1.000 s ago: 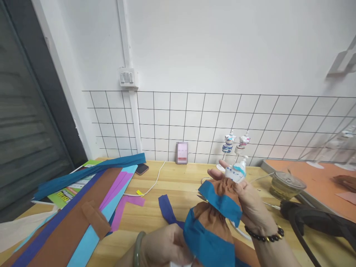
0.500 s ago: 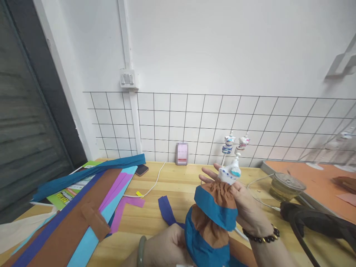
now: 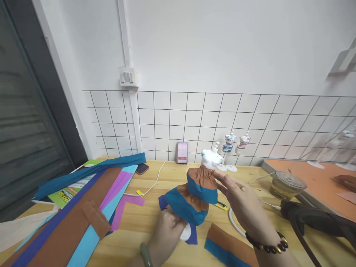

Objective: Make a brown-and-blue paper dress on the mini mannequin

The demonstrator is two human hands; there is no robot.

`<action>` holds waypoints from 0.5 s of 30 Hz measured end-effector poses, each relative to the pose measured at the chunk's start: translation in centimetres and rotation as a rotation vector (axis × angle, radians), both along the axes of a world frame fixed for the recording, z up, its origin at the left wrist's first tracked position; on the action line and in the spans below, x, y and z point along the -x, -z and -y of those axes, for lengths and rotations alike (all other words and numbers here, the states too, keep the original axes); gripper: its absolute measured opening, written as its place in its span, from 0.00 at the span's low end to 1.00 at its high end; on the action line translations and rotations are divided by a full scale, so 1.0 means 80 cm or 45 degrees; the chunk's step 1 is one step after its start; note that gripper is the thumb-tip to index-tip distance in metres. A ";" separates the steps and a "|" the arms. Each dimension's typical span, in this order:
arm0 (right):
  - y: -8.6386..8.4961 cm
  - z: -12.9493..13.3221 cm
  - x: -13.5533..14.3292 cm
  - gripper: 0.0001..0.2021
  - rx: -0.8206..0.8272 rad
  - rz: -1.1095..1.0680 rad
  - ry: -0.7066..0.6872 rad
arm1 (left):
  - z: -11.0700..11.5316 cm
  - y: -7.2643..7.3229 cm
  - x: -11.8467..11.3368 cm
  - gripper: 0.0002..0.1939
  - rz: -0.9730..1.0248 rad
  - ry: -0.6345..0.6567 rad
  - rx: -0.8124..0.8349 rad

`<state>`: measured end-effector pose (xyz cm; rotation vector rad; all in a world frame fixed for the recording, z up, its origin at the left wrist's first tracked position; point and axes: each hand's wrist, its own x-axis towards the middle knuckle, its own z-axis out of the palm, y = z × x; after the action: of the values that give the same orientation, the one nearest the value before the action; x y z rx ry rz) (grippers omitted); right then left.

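A small white dress form point(image 3: 210, 158) stands tilted in front of me, wearing a two-tier gathered skirt point(image 3: 202, 184) of brown and blue crepe paper. My left hand point(image 3: 167, 231) is closed low on the form, just under the bottom tier, where its stem is hidden. Its round white base point(image 3: 185, 233) shows beside my thumb. My right hand point(image 3: 240, 200) has its fingers stretched out, the tips against the gathered waist on the right. Below lies a loose brown-and-blue paper strip point(image 3: 229, 246). A purple strip point(image 3: 192, 235) lies partly under the base.
Coloured paper strips point(image 3: 72, 218) are piled at left. Two dressed small forms point(image 3: 227, 148) stand by the wall, near a phone point(image 3: 182, 152). A yellow cutter point(image 3: 221, 206), a tape roll point(image 3: 287, 185), a black-handled tool point(image 3: 314, 218) and its cable lie at right.
The dress form has moved left and away from me, its bust now turned. My right hand has shifted from behind it to its right side, and the loose strip and base have come into view.
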<state>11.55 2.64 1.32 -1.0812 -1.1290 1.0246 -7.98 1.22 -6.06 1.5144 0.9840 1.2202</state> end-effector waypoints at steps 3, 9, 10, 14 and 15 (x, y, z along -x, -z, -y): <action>-0.006 0.001 0.005 0.21 -0.049 0.041 0.000 | 0.000 0.003 0.003 0.12 -0.047 -0.053 -0.110; -0.009 0.001 0.010 0.22 -0.067 0.029 -0.138 | 0.001 0.001 0.004 0.11 0.097 -0.075 -0.149; -0.008 0.000 0.011 0.22 -0.046 -0.014 -0.147 | 0.001 0.000 0.004 0.12 0.124 -0.080 -0.145; -0.003 -0.002 0.010 0.22 0.012 -0.145 -0.172 | 0.001 -0.004 0.001 0.15 -0.036 0.012 -0.236; -0.002 -0.002 0.009 0.22 0.017 -0.172 -0.186 | 0.001 -0.007 0.000 0.16 -0.124 0.047 -0.276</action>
<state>10.81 2.82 1.52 -0.9357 -1.1044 1.2036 -8.01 1.13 -5.52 1.7681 0.9049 1.2685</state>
